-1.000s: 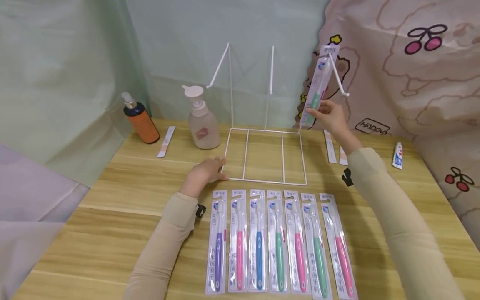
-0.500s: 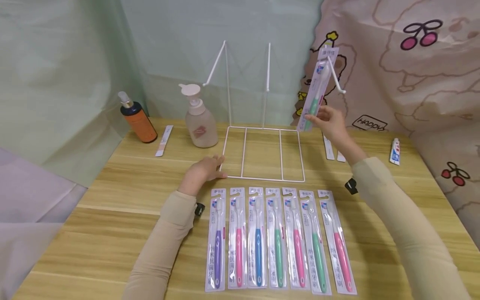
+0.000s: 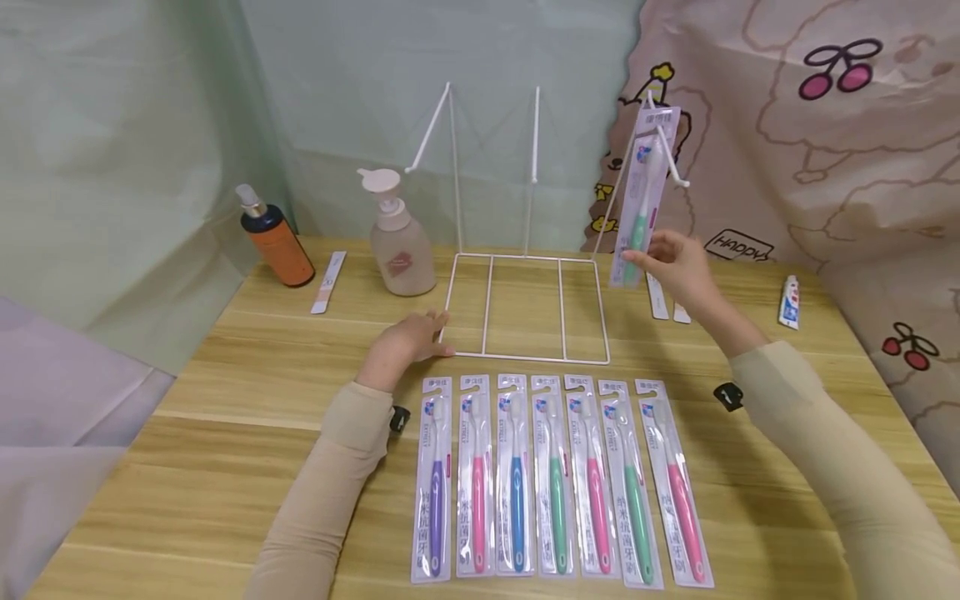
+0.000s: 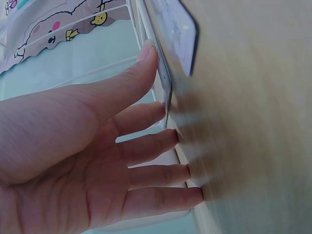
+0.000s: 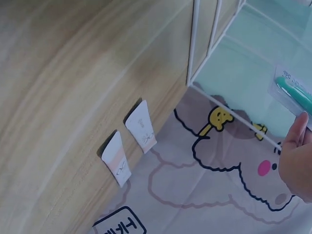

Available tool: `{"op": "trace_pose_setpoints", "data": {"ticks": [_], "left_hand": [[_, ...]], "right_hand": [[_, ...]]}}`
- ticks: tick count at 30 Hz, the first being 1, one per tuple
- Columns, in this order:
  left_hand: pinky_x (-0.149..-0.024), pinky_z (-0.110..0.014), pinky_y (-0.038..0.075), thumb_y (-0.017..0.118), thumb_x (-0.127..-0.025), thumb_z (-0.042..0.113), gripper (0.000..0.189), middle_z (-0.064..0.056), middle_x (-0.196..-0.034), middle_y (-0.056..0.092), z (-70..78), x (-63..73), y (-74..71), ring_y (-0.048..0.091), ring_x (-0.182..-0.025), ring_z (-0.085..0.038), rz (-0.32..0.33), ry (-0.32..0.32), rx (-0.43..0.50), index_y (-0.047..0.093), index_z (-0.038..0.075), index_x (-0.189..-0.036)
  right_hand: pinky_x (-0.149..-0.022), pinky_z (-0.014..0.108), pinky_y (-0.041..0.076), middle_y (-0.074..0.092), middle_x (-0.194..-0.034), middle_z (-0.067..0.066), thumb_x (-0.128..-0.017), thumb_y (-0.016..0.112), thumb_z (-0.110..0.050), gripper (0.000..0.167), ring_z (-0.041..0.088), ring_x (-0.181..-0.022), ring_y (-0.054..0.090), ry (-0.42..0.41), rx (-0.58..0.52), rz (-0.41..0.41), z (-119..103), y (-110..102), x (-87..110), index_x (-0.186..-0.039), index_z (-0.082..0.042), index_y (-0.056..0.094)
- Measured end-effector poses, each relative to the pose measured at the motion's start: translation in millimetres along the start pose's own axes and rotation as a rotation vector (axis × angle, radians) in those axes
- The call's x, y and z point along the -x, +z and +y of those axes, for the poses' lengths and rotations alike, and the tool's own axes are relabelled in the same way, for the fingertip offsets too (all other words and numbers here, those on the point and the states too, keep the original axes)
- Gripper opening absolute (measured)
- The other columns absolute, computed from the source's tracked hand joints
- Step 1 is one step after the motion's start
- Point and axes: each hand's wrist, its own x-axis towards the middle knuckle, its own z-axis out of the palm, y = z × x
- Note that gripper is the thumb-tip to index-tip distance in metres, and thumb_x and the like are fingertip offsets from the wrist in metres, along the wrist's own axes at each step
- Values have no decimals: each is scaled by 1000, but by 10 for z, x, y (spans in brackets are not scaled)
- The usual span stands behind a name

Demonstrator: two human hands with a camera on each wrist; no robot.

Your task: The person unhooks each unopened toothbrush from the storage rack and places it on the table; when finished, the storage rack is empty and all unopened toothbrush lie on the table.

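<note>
A white wire rack (image 3: 525, 358) with three slanted prongs stands on the table in the head view. My left hand (image 3: 405, 342) rests at its front left corner. Its thumb (image 4: 146, 56) lies along the wire in the left wrist view, with the fingers extended against the table. At the right prong (image 3: 671, 154), my right hand (image 3: 678, 262) pinches the lower end of a packaged green toothbrush (image 3: 645, 192). The card's top overlaps the prong, and the package hangs nearly upright. Several packaged toothbrushes (image 3: 517, 500) with purple, pink, blue and green handles lie in a row before the rack.
A pump bottle (image 3: 403, 254) stands left of the rack, with an orange spray bottle (image 3: 277, 250) farther left. One paper strip (image 3: 328, 283) lies between them. Two more strips (image 5: 141, 126) and a small toothpaste tube (image 3: 790, 302) lie on the right. Fabric backdrops border the table.
My right hand has moved down and slightly right, bringing the packaged green toothbrush lower at the right prong. The left hand keeps its place on the rack; the head view has shifted slightly.
</note>
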Motion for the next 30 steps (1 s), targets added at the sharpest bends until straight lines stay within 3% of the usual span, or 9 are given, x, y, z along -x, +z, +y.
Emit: {"op": "trace_pose_setpoints", "data": {"ticks": [4,10,16,23,30], "left_hand": [[-112,-51,22,56,-92,37,74,-20,-153,12,5,11,-10,17,-139,-41,-7,-3,8,18,8,-149],[-112,-51,22,55,-92,36,74,-20,-153,12,4,16,-16,17,-138,-41,-7,0,2,18,8,-149],[-112,-52,23,55,-92,37,73,-21,-153,12,2,5,-6,18,-138,-41,-5,3,-2,18,8,-149],[-112,-51,23,55,-93,36,73,-20,-153,11,-2,-3,-7,18,-138,-41,-12,-4,5,17,9,-149],[-111,-53,23,55,-92,36,74,-19,-154,11,6,5,-12,18,-138,-41,-17,-13,13,17,10,-149]], "right_hand": [[-71,18,46,66,-88,-12,-80,68,-45,49,17,-87,62,-14,12,-19,-16,6,117,-110,-7,60],[-68,17,48,69,-95,-7,-82,68,-40,46,4,-81,62,-50,10,-50,-13,20,274,-111,-5,61],[-61,19,49,70,-97,-1,-84,68,-34,41,3,-76,61,-71,-5,-84,-3,24,435,-111,-4,62],[-70,18,54,69,-100,11,-86,67,-29,41,7,-80,65,-110,4,-120,-30,12,626,-112,1,60],[-67,19,55,70,-91,2,-85,68,-21,33,7,-75,65,-163,-15,-138,-56,-20,787,-108,2,61]]}}
